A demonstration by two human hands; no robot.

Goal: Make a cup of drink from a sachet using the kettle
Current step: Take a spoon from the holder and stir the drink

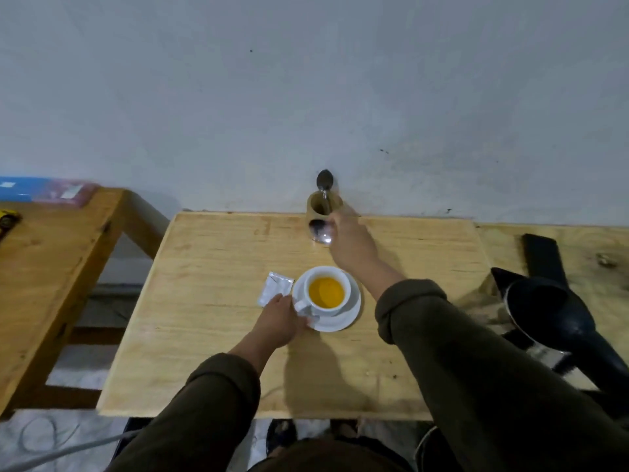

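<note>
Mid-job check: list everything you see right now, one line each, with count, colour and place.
cup: one, white, orange drink inside, on the saucer at table centre
saucer: one, white, under the cup
sachet: one, silver, opened, flat on the table left of the saucer
spoon holder: one, wooden, at the table's far edge by the wall
spoons: two, metal; one standing in the holder, one held in front of it
kettle: one, black, right of the table
table: one, light wood
side bench: one, wooden, far left
cable: one, grey, on the floor bottom left
left hand: at the cup handle and saucer rim
right hand: holding the spoon near the holder
</note>
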